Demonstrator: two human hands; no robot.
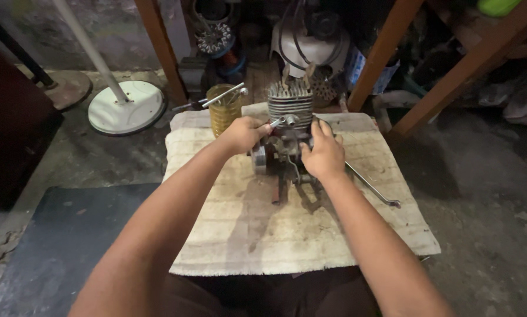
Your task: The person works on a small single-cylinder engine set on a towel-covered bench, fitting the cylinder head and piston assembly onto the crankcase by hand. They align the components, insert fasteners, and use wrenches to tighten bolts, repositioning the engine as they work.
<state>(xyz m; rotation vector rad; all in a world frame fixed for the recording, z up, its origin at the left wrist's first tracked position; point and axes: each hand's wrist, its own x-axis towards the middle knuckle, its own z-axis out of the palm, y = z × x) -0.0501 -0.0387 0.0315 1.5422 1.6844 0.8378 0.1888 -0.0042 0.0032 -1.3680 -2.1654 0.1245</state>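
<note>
My left hand pinches a small metal tool; right hand grips the finned engine between them.

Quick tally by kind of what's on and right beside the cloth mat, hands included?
Hands: 2, left hand and right hand, both on the engine
Small engine with finned cylinder: 1
Long metal rod lying on the cloth mat: 1
Socket tool at the left hand: 1
Yellow cup with a metal tool in it: 2
Total: 7
</note>
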